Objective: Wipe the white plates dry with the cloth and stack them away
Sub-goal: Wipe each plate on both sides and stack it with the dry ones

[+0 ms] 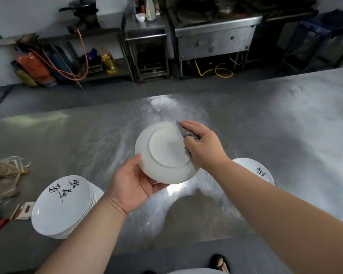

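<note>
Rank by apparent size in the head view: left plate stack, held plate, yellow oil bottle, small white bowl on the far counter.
Largest, too alike to rank: left plate stack and held plate.
Then: yellow oil bottle, far off.
Smallest: small white bowl.

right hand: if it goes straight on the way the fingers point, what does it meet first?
Probably nothing new: the right hand presses the cloth on the plate, fingers aimed past its far rim. Beyond lies only the steel table, seemingly lower; depth is unclear.
</note>
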